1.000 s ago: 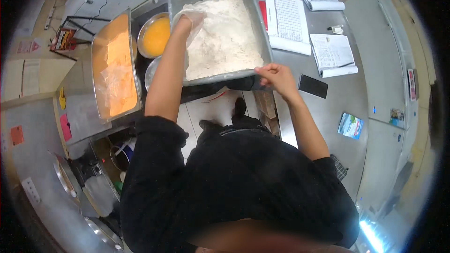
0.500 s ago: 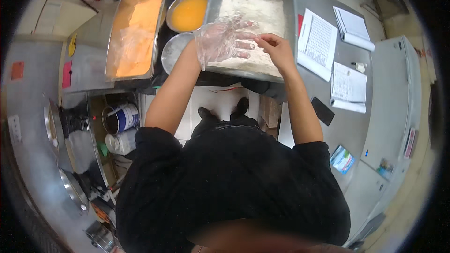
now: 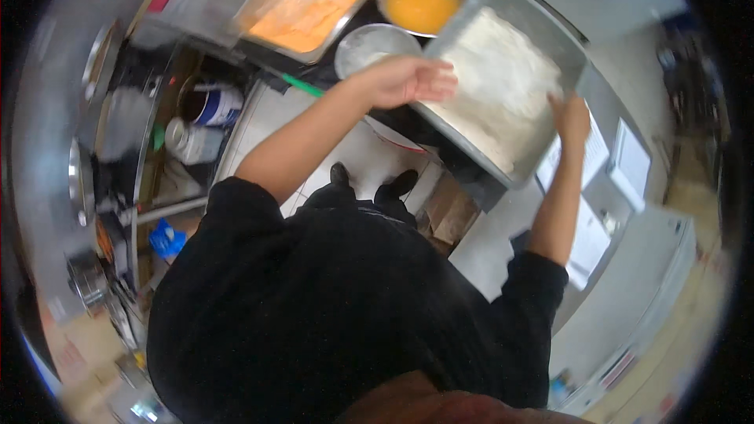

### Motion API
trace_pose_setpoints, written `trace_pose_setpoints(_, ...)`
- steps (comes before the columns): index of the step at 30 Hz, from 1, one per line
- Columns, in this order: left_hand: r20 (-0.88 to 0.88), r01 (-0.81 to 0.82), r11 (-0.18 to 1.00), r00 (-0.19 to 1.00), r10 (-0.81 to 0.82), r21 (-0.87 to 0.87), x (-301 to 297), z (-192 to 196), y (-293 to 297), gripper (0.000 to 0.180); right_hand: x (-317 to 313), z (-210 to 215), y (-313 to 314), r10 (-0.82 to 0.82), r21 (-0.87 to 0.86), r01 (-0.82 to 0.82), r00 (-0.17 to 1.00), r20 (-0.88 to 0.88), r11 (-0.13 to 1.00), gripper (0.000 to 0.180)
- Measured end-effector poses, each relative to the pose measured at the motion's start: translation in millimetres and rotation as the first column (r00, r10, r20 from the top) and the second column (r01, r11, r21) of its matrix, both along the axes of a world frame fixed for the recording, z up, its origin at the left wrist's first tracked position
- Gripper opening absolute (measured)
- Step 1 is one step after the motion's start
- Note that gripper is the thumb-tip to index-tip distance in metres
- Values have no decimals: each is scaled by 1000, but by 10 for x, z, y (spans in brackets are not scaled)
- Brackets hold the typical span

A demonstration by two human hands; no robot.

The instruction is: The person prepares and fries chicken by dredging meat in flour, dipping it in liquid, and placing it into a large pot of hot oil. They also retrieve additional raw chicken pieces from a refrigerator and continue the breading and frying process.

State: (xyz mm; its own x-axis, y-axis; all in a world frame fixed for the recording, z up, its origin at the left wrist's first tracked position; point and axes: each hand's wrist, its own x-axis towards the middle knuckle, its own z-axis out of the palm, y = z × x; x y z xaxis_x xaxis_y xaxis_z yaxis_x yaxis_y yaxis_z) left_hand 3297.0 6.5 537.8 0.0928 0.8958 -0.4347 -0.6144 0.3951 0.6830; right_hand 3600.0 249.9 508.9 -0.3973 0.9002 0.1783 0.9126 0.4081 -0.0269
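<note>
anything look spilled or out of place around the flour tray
Nothing stands out. The metal tray of white flour holds its contents, with the right hand at its edge and the left hand over its near corner.

Steel counter (image 3: 628, 267), grey and bare toward the near edge. Under the right hand (image 3: 572, 118): a metal flour tray (image 3: 503, 90), its far rim gripped, with white papers (image 3: 593, 188) just beyond that grip. Left of the left hand (image 3: 408, 80): a small steel bowl (image 3: 373, 45) just beside it, then a bowl of yellow liquid (image 3: 420, 4) and a tray of orange crumbs (image 3: 314, 0) farther out.
</note>
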Motion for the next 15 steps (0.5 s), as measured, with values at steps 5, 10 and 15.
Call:
trace_pose_setpoints(5, -521, -23, 989, 848, 96, 146, -86, 223, -1313, 51, -559, 581, -823, 300, -92, -337, 911, -284, 937, 39)
trace_pose_setpoints(10, -747, -74, 751, 77, 660, 656, -137, 450, -2203, 58, -1905, 322, -2788, -173, -704, -689, 683, -710, 173, 28)
trace_pose_setpoints(15, -780, 32, 787, -112, 615, 616, -663, 102, -3601, 60, -3126, -480, -4690, -633, -451, -784, 614, -471, -426, 45)
